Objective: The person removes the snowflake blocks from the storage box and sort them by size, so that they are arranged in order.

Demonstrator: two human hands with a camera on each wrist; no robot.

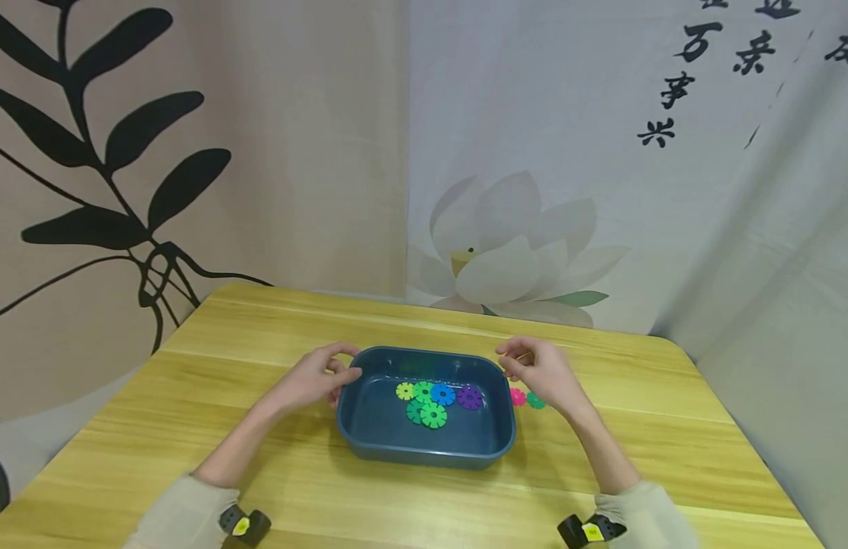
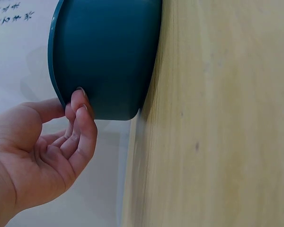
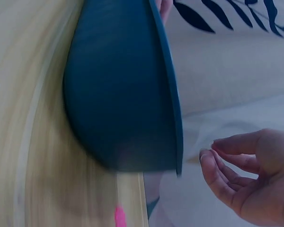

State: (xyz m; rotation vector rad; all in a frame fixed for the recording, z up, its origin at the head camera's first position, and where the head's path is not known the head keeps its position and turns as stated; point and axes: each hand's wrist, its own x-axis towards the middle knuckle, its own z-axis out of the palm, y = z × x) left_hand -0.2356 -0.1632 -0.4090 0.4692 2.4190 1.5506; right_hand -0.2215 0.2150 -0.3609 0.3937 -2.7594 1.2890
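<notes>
**Left hand [image 1: 310,379] grips the tub [image 1: 424,451], right hand [image 1: 544,374] beside its far corner**

Likely best: keep the left pinch light and the tub flat, so the flower discs [image 1: 434,415] inside, between both hands, don't slide; keep the right fingertips clear of the rim. The left thumb laps over the rim, fingers curled against the outer wall. The right hand arches off the opposite end, thumb and fingertips close together; whether they pinch anything, I cannot tell. Just nearer the person than that hand, a pink disc [image 1: 518,396] and a teal disc [image 1: 536,400] lie outside the tub.
</notes>
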